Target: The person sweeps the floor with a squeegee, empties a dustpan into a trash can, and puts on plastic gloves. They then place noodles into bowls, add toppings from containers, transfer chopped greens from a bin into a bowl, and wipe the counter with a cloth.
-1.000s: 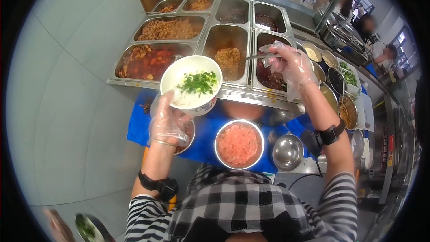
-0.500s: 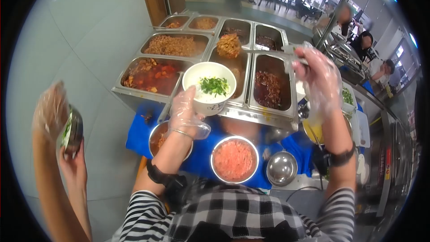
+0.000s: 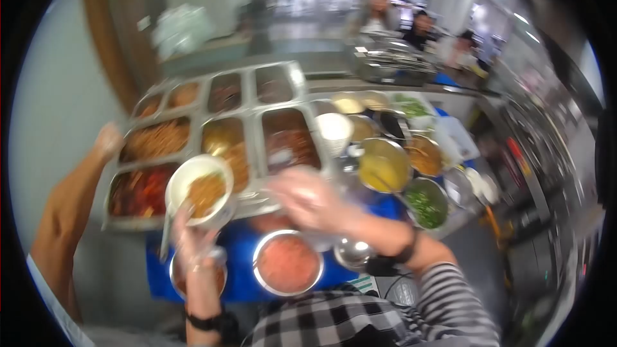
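My left hand [image 3: 195,238], in a clear plastic glove, is closed on a white bowl [image 3: 174,187] at its lower rim. Brown minced food [image 3: 206,195] lies in the bowl over some green. The bowl is tilted a little above the front edge of the metal food trays [image 3: 257,204]. My right hand [image 3: 302,196], gloved too and blurred by motion, is right of the bowl, near the front of a tray of dark red sauce [image 3: 292,144]. Whether it holds anything cannot be made out.
A bowl of pink food [image 3: 288,262] stands on blue cloth near me. On the right are a yellow liquid pot [image 3: 384,165], chopped greens [image 3: 425,204] and stacked white bowls [image 3: 334,130]. A co-worker's arm [image 3: 67,212] reaches in at the left; other people are behind.
The view has turned right. Brown food now lies in the bowl over the greens. My right hand has moved down towards the bowl, and the loaded ladle it held no longer shows in it.
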Action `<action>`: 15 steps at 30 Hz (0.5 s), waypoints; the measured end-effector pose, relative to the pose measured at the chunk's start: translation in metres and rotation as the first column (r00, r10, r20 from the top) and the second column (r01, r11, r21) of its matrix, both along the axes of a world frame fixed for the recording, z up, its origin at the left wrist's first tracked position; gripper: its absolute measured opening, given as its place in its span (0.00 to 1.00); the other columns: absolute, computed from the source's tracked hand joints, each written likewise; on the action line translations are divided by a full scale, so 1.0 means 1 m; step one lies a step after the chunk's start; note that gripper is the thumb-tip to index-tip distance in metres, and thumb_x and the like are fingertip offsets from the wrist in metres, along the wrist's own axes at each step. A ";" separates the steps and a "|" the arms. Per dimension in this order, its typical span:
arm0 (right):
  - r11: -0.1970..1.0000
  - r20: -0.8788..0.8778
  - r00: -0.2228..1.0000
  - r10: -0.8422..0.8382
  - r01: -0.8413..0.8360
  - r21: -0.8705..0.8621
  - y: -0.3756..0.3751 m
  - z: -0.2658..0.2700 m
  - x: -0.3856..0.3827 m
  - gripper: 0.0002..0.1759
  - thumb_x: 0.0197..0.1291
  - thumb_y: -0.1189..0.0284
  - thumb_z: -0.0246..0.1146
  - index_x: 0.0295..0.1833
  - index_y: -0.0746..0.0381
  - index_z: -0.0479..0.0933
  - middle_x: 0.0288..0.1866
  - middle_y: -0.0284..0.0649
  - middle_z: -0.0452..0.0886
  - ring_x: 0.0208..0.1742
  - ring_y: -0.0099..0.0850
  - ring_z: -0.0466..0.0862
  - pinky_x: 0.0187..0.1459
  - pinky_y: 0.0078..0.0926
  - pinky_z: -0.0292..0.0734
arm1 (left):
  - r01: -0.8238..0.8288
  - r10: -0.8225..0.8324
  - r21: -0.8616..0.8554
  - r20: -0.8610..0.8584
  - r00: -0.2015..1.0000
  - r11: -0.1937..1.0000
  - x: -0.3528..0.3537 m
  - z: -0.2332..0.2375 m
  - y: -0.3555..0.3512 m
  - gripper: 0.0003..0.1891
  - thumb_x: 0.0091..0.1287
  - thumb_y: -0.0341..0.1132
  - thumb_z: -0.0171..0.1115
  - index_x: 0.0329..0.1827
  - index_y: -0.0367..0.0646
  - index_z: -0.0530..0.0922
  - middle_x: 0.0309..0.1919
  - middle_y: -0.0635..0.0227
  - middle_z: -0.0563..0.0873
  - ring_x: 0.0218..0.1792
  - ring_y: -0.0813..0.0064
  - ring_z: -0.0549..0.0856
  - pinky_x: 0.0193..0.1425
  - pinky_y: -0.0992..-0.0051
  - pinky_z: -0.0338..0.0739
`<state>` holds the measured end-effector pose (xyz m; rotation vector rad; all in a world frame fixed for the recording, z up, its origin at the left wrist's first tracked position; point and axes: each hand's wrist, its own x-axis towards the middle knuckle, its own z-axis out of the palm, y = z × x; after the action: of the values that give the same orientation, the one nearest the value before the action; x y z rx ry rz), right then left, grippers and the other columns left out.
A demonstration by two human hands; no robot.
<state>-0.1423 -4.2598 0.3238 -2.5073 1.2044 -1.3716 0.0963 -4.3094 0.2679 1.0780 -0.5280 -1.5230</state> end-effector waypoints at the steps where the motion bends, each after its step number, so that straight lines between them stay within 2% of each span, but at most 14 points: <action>1: 0.995 0.147 0.984 -0.100 0.102 -0.009 -0.011 -0.009 0.009 0.11 0.57 0.72 0.56 0.45 0.63 0.75 0.30 0.41 0.76 0.32 0.35 0.76 0.33 0.29 0.72 | -0.018 0.018 -0.014 -0.033 0.999 1.000 0.000 -0.007 0.001 0.38 0.52 0.53 0.61 0.63 0.41 0.62 0.57 0.55 0.70 0.56 0.61 0.73 0.52 0.61 0.74; 2: 0.972 0.372 0.921 -0.117 0.029 0.232 -0.025 -0.024 0.017 0.12 0.58 0.71 0.55 0.45 0.64 0.75 0.30 0.40 0.77 0.33 0.32 0.77 0.35 0.27 0.72 | -0.029 0.027 -0.022 -0.068 0.997 0.999 -0.004 -0.007 0.006 0.37 0.53 0.52 0.61 0.62 0.41 0.62 0.56 0.56 0.72 0.54 0.62 0.75 0.47 0.65 0.77; 3: 0.896 0.580 0.798 -0.165 -0.124 0.426 -0.037 -0.033 0.023 0.12 0.59 0.70 0.55 0.44 0.66 0.75 0.30 0.39 0.78 0.35 0.29 0.77 0.36 0.25 0.72 | -0.059 0.057 -0.020 -0.099 0.993 0.998 -0.004 -0.003 0.012 0.35 0.53 0.50 0.60 0.61 0.40 0.63 0.54 0.57 0.73 0.51 0.62 0.77 0.41 0.68 0.80; 5: 0.744 0.713 0.666 -0.218 -0.359 0.563 -0.044 -0.038 0.026 0.18 0.61 0.67 0.54 0.52 0.67 0.71 0.33 0.38 0.78 0.38 0.24 0.76 0.40 0.22 0.72 | -0.047 0.037 -0.106 -0.093 0.995 0.993 -0.005 -0.001 0.030 0.31 0.54 0.48 0.59 0.58 0.40 0.65 0.51 0.59 0.76 0.46 0.64 0.80 0.31 0.73 0.81; 6: 0.750 0.715 0.662 -0.224 -0.352 0.560 -0.039 -0.039 0.021 0.18 0.61 0.67 0.54 0.52 0.67 0.71 0.33 0.38 0.78 0.38 0.24 0.76 0.40 0.22 0.72 | -0.055 0.044 -0.115 -0.093 0.995 0.992 -0.002 -0.007 0.035 0.28 0.57 0.48 0.56 0.57 0.40 0.65 0.49 0.60 0.76 0.44 0.65 0.80 0.30 0.73 0.80; 7: 0.753 0.635 0.746 -0.203 -0.295 0.588 -0.032 -0.040 0.015 0.22 0.61 0.65 0.54 0.58 0.64 0.66 0.38 0.39 0.77 0.42 0.26 0.76 0.44 0.23 0.73 | -0.050 0.040 -0.118 -0.092 0.995 0.992 -0.001 -0.006 0.045 0.28 0.57 0.48 0.56 0.57 0.40 0.65 0.49 0.60 0.76 0.44 0.65 0.80 0.30 0.73 0.80; 8: 0.757 0.544 0.820 -0.180 -0.238 0.609 -0.023 -0.040 0.008 0.27 0.62 0.63 0.55 0.64 0.61 0.61 0.43 0.41 0.76 0.45 0.28 0.76 0.48 0.25 0.73 | -0.049 0.031 -0.148 -0.122 0.992 0.988 -0.001 -0.003 0.058 0.30 0.56 0.46 0.57 0.58 0.37 0.64 0.51 0.57 0.75 0.47 0.63 0.79 0.40 0.67 0.79; 9: 0.759 0.549 0.817 -0.177 -0.241 0.605 -0.007 -0.038 0.000 0.27 0.62 0.63 0.55 0.64 0.61 0.61 0.43 0.41 0.76 0.45 0.28 0.76 0.48 0.25 0.73 | -0.049 0.023 -0.178 -0.149 0.989 0.983 0.001 -0.003 0.070 0.32 0.55 0.45 0.58 0.59 0.34 0.63 0.52 0.54 0.74 0.49 0.61 0.78 0.50 0.61 0.78; 11: 0.717 0.549 0.817 -0.179 -0.274 0.641 0.034 -0.033 -0.025 0.31 0.61 0.61 0.55 0.67 0.59 0.56 0.48 0.42 0.74 0.48 0.28 0.75 0.49 0.27 0.73 | -0.008 -0.026 -0.214 -0.156 0.987 0.977 0.006 -0.009 0.087 0.32 0.54 0.44 0.58 0.59 0.34 0.63 0.53 0.53 0.74 0.49 0.60 0.78 0.50 0.60 0.77; 13: 0.747 0.481 0.855 -0.193 -0.190 0.637 0.072 -0.058 -0.055 0.30 0.62 0.62 0.55 0.65 0.64 0.57 0.41 0.38 0.77 0.44 0.24 0.76 0.44 0.23 0.73 | -0.083 0.069 -0.123 -0.116 0.991 0.989 -0.006 0.001 0.115 0.31 0.56 0.50 0.53 0.59 0.39 0.65 0.50 0.59 0.76 0.46 0.65 0.78 0.40 0.64 0.78; 14: 0.642 0.567 0.797 -0.209 -0.325 0.694 0.098 -0.054 -0.068 0.30 0.62 0.62 0.55 0.65 0.64 0.57 0.42 0.39 0.77 0.44 0.24 0.76 0.45 0.23 0.73 | 0.009 -0.029 -0.145 -0.137 0.990 0.989 0.004 -0.016 0.120 0.31 0.56 0.49 0.52 0.59 0.38 0.65 0.51 0.57 0.75 0.49 0.63 0.77 0.47 0.59 0.76; 15: 0.523 0.641 0.729 -0.238 -0.460 0.718 0.124 -0.051 -0.082 0.30 0.62 0.61 0.55 0.65 0.64 0.57 0.43 0.40 0.77 0.45 0.24 0.76 0.45 0.23 0.74 | 0.007 -0.027 -0.149 -0.134 0.991 0.989 -0.007 -0.015 0.134 0.31 0.56 0.49 0.52 0.59 0.38 0.65 0.51 0.57 0.75 0.49 0.63 0.77 0.47 0.59 0.76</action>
<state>-0.2247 -4.1355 0.2731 -1.1690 1.0727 -1.0621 0.0897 -4.1753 0.2532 0.8511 -0.5484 -1.5341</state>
